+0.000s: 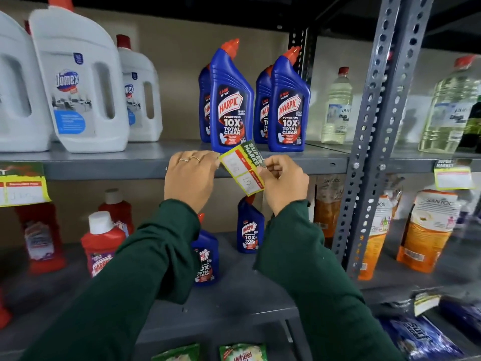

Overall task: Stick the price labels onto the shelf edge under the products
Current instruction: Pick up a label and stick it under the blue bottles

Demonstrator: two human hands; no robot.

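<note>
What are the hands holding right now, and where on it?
A price label, tilted, held by both: left hand pinches its upper-left edge, right hand its right edge.

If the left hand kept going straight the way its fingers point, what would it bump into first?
Probably the grey shelf edge just behind it. The left hand points up and forward, pinching the price label, with the blue Harpic bottle standing above. Depth is hard to judge here.
</note>
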